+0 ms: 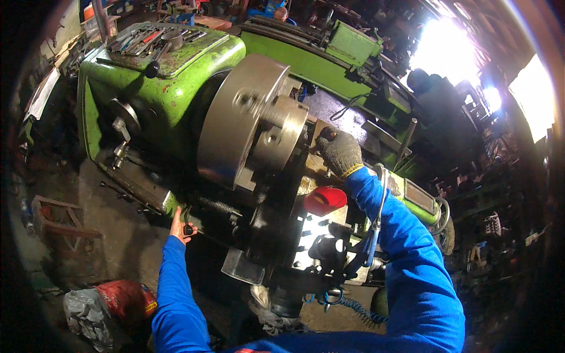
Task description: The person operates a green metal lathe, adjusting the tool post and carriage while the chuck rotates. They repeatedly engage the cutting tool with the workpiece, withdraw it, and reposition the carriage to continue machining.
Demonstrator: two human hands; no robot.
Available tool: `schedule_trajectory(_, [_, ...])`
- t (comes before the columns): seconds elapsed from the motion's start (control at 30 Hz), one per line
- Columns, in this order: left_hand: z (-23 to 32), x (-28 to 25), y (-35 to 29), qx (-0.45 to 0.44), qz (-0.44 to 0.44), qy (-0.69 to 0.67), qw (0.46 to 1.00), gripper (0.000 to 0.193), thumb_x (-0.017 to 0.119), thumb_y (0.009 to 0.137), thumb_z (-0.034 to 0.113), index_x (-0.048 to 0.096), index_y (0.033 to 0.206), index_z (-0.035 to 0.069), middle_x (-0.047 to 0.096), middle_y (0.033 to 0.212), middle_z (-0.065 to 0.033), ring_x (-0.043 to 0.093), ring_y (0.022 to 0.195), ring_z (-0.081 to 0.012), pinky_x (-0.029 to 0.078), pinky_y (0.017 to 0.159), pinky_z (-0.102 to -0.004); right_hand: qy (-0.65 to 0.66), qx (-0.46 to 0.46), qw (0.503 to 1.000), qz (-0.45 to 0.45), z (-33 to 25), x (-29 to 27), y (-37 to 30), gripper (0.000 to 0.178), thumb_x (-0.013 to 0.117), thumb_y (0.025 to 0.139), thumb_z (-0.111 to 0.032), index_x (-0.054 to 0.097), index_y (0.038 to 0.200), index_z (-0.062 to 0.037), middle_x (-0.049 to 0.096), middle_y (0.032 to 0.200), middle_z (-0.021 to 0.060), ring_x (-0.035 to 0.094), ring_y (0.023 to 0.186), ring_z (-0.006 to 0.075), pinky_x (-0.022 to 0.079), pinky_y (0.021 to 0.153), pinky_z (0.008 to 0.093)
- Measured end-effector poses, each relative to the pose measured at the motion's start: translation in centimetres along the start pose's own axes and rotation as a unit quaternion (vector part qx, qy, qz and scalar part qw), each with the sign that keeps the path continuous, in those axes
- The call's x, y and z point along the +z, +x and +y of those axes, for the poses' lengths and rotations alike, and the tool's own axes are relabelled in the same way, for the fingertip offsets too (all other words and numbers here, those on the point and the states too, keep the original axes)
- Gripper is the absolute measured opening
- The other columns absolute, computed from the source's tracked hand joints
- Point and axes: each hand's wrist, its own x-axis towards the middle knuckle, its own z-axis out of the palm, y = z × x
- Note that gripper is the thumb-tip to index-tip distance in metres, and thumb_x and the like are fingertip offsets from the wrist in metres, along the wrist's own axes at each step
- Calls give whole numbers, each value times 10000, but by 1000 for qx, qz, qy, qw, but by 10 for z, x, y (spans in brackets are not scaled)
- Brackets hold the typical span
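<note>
the left hand (181, 227) is bare and reaches to the front of a green lathe (182, 88), low on its left side. one finger points up, and the black knob of a lever (188, 229) sits against the palm; whether the hand grips it or only rests on it, i cannot tell.

the right hand (341, 152) wears a grey knit glove with a yellow cuff. its fingers are bent, just to the right of the workpiece (283, 129); what lies under them is hidden, so i cannot tell whether they grasp anything. both arms are in blue sleeves (406, 253).

the workpiece, a thick metal cylinder, sits in the jaws of the big round chuck (235, 123), which faces right. below the right hand a red cup (325, 200) lies tilted, near a shiny metal block with bolts (306, 241). a bent tube (380, 194) passes by the right sleeve.

hand tools (144, 41) lie spread over the lathe's top at upper left. farther back stands the green tailstock (353, 44). at lower left, a grey bag (88, 317) and a red bag (125, 299) lie side by side, well apart from a wooden frame (65, 219). a blue coiled hose (362, 312) hangs near the lower edge.
</note>
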Motion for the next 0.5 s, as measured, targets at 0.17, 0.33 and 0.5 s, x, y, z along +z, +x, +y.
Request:
schedule_trajectory(0.17, [-6, -2, 5, 77, 32, 33, 996, 662, 666, 898, 664, 666, 1067, 24, 738, 825, -101, 697, 800, -254, 461, 837, -428, 23, 79, 995, -51, -9, -25, 5, 347, 619, 931, -352, 763, 1049, -58, 777, 870, 163, 759, 814, 312, 592, 762, 440])
schedule_trajectory(0.33, [-41, 46, -22, 251, 301, 472, 789, 460, 620, 1005, 298, 618, 1364, 10, 735, 1137, -222, 704, 1012, -409, 528, 904, -534, -40, 14, 993, -112, 37, -25, 43, 240, 606, 934, -241, 769, 978, -70, 777, 853, 128, 760, 841, 284, 591, 747, 410])
schedule_trajectory(0.5, [-104, 41, -41, 268, 359, 572, 687, 587, 606, 1000, 338, 525, 1499, 40, 549, 1522, -144, 594, 1255, -355, 446, 1026, -527, -192, -189, 943, -195, 53, -14, 74, 160, 588, 951, -104, 739, 900, -89, 726, 775, 88, 742, 737, 249, 584, 643, 369])
